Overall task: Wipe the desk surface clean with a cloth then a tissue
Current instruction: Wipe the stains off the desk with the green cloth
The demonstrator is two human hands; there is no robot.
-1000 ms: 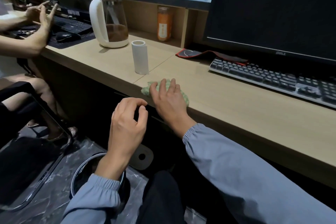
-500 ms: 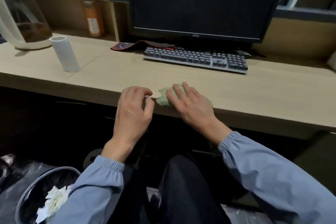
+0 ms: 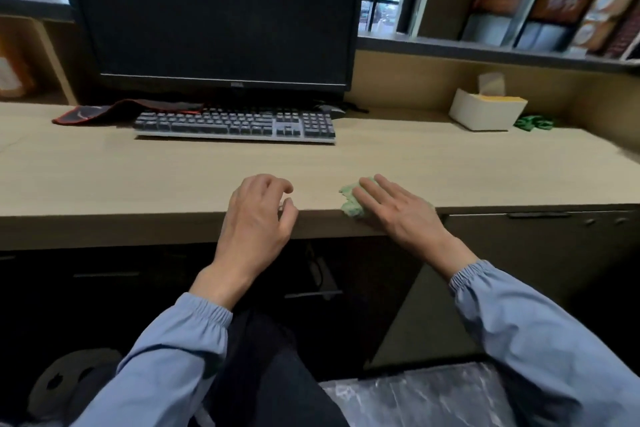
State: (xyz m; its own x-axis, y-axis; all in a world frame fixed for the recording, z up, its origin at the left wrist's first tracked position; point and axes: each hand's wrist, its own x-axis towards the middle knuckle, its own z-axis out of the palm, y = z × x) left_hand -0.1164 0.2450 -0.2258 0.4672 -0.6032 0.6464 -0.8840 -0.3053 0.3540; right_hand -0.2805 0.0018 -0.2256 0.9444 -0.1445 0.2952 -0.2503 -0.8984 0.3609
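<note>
At the desk (image 3: 138, 177) edge, cloth (image 3: 349, 199) under my right hand (image 3: 398, 211)
fingers (image 3: 372, 194) straight, pressing it; left hand (image 3: 258, 218) loosely curled, empty

Your cloth (image 3: 349, 199) is pale mint green, and the desk (image 3: 138, 177) is light beige with a fine wood grain. Your sleeves (image 3: 166, 357) are soft grey-blue and your trousers (image 3: 277, 374) near black. The monitor (image 3: 214, 10) is black. The keyboard (image 3: 235, 125) has dark grey keys on a silver-grey base. The mouse mat (image 3: 93, 113) is black with a red edge. The tissue box (image 3: 485, 113) is white with a yellow top, and the small item (image 3: 533, 122) by it is bright green. The floor (image 3: 415, 402) is marbled grey and white.
</note>
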